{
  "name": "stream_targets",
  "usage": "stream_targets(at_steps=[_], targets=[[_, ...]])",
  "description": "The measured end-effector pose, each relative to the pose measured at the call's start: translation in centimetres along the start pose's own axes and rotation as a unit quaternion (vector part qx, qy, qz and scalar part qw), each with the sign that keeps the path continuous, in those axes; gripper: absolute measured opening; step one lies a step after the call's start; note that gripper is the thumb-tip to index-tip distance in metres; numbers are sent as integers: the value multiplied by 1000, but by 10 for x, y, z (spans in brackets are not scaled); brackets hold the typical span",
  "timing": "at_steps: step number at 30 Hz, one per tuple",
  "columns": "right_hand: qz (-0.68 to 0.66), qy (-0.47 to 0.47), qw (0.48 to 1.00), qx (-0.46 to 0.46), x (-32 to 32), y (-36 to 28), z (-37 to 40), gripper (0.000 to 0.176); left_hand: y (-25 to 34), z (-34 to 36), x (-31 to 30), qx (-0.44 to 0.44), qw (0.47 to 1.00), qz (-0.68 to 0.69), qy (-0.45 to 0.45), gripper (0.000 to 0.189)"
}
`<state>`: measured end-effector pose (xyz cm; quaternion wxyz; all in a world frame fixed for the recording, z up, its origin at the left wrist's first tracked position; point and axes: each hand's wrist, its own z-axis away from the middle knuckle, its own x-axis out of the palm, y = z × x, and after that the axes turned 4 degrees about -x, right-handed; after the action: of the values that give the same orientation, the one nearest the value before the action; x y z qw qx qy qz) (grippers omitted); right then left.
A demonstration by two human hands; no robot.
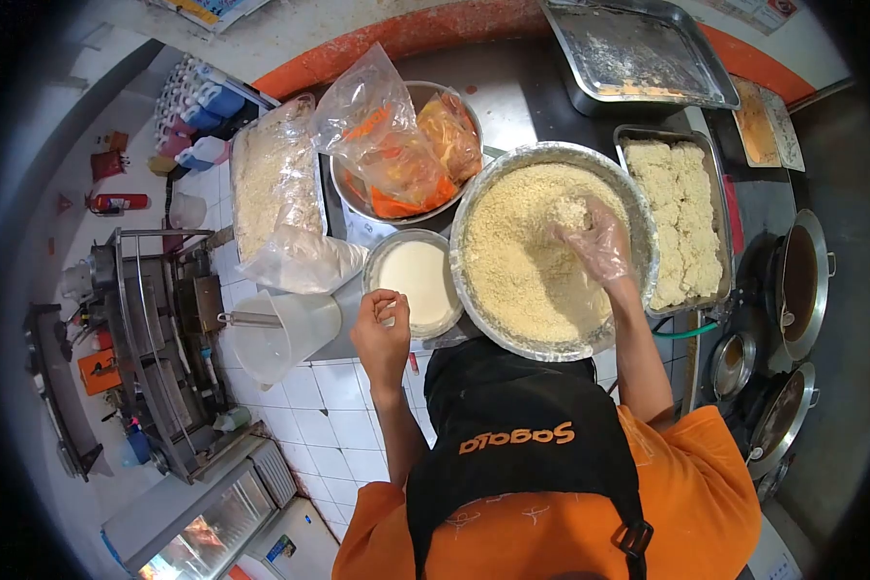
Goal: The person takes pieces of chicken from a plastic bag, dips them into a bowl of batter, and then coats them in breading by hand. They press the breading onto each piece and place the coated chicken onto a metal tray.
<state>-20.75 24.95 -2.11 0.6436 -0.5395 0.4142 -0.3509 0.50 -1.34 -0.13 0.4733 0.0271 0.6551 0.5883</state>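
My right hand, in a clear plastic glove, is over the large metal bowl of pale breadcrumbs. Its fingers are closed on a crumb-coated piece, whose inside is hidden by the coating. My bare left hand is at the near left rim of a smaller bowl of white batter. Its fingers are curled in, and nothing shows between them. Rows of crumb-coated pieces fill a metal tray just right of the crumb bowl.
Behind the batter stands a metal basin with plastic bags of orange-yellow food. At left are a large bag of crumbs and a white plastic container. An upturned tray lies at back; woks stand at right.
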Motion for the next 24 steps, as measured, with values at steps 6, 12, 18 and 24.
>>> stream_targets(at_steps=[6, 12, 18, 24], targets=[[183, -63, 980, -45, 17, -26, 36, 74, 10, 0, 2, -3, 1000, -13, -16, 17], [534, -71, 832, 130, 34, 29, 60, 70, 6, 2, 7, -4, 999, -18, -32, 15], [296, -92, 949, 54, 23, -29, 54, 51, 13, 3, 3, -7, 999, -35, -40, 17], [348, -139, 920, 114, 44, 39, 51, 42, 13, 1, 2, -31, 998, -38, -41, 18]])
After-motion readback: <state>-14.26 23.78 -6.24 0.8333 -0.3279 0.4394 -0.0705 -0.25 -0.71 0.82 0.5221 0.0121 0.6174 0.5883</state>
